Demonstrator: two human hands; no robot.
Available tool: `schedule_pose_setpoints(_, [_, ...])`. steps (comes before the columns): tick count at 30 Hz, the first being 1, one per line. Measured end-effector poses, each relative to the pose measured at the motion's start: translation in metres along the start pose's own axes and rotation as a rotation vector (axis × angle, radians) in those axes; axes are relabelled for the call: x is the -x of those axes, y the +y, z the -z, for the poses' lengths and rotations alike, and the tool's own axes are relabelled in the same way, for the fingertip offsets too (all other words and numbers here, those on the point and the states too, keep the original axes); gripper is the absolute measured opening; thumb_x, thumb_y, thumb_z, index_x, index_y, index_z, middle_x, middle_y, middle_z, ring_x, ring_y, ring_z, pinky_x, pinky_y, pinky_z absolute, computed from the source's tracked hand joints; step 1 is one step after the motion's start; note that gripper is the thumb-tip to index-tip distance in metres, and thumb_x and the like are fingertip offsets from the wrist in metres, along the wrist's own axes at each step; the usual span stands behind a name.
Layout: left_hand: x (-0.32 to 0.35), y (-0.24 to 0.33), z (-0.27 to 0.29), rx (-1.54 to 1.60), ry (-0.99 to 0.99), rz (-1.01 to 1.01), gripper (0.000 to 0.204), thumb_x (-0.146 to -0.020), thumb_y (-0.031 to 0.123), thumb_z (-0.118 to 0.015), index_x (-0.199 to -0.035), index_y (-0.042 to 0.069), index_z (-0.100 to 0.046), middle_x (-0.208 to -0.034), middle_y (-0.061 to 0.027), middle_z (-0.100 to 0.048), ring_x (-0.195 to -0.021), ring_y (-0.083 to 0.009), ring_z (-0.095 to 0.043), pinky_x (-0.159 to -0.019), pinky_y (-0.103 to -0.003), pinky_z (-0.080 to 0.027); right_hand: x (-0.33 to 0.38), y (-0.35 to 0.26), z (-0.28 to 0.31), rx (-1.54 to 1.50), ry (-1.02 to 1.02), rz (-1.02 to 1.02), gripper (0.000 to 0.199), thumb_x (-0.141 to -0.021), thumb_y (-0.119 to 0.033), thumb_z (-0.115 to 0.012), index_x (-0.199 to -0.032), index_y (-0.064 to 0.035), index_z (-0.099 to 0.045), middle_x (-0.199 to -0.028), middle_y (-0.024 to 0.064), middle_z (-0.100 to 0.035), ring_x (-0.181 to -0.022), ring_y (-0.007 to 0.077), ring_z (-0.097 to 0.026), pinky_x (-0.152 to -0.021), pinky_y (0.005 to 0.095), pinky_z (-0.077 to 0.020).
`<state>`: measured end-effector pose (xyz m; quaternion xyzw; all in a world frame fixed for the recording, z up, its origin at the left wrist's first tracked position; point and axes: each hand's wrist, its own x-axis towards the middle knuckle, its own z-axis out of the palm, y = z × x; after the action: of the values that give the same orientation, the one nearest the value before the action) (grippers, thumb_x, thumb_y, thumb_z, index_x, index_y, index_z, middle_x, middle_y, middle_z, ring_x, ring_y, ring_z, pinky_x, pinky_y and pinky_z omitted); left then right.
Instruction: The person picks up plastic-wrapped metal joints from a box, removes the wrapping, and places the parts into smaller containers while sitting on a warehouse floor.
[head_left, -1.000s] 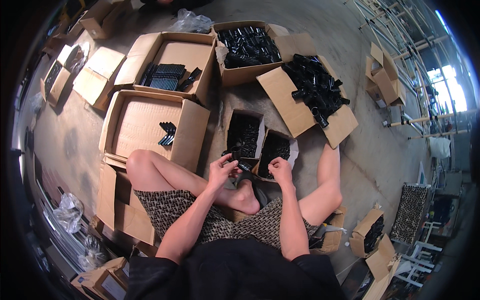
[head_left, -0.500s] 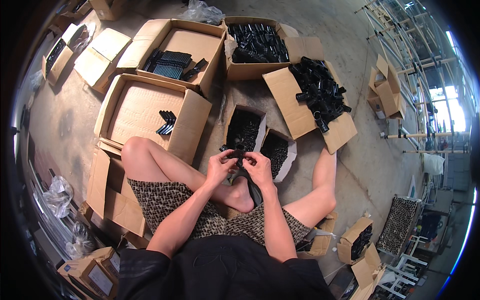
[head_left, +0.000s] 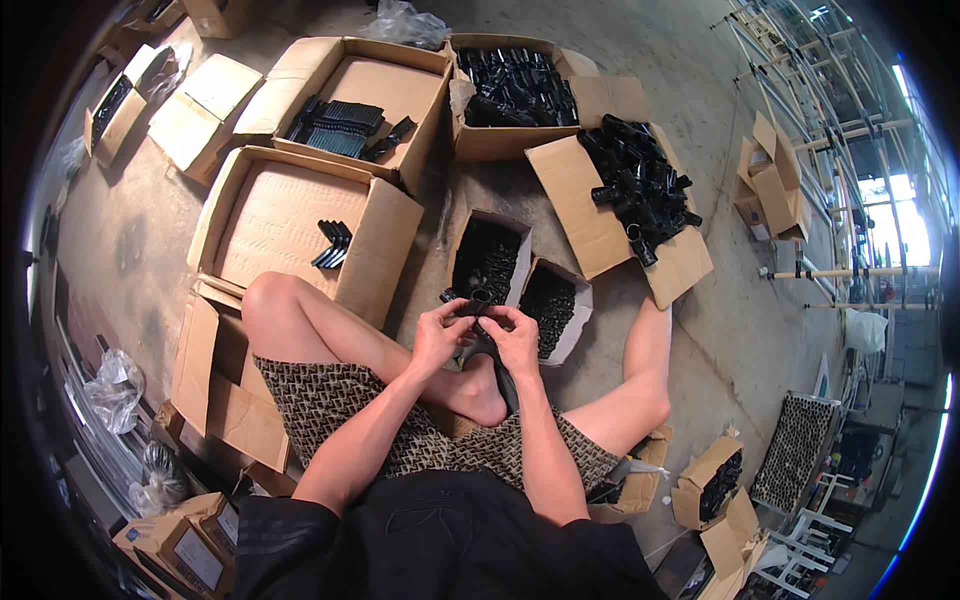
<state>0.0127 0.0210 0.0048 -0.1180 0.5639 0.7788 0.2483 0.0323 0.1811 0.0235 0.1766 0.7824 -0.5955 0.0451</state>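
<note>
Between my hands is a black tubular fitting, its round open end facing up. My left hand is closed on its left side, thumb and fingers pinched. My right hand grips the right side, thumb tip close to the left one. Whether a smaller part sits between the fingertips is hidden. Just beyond the hands stands a small box of small black parts. A second small box of tiny black pieces sits to its right, beside my right hand.
Ahead, a carton and an opened carton hold heaps of black tubular fittings. At left, one carton has stacked black pieces, and a nearer carton has several. My bent legs frame the work. Metal racks stand far right.
The fitting has tipped slightly, so its round open end shows more clearly. Both hands keep their hold in nearly the same place.
</note>
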Motion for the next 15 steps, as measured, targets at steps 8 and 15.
schedule_pose_setpoints(8, [0.0,0.0,0.0,0.029,0.01,-0.016,0.029,-0.091,0.004,-0.065,-0.119,-0.004,-0.063,-0.083,-0.007,-0.072,-0.069,-0.0095,-0.066,-0.059,-0.023,-0.055,0.011,-0.006,-0.01,0.156,0.121,0.073,0.022,-0.085,-0.016,-0.074,-0.097,0.0022,-0.071,-0.09,0.0141,-0.071,-0.083,0.0231,-0.069,-0.076,0.0324,-0.0525])
schedule_pose_setpoints(15, [0.001,0.0,-0.001,-0.042,0.019,-0.039,0.03,-0.091,0.004,-0.065,-0.12,-0.005,-0.063,-0.084,-0.0081,-0.072,-0.069,-0.01,-0.067,-0.06,-0.025,-0.056,0.01,0.002,-0.013,0.161,0.153,0.166,0.022,-0.09,-0.019,-0.068,-0.094,0.0026,-0.07,-0.092,0.0152,-0.069,-0.084,0.0259,-0.068,-0.075,0.0337,-0.0511])
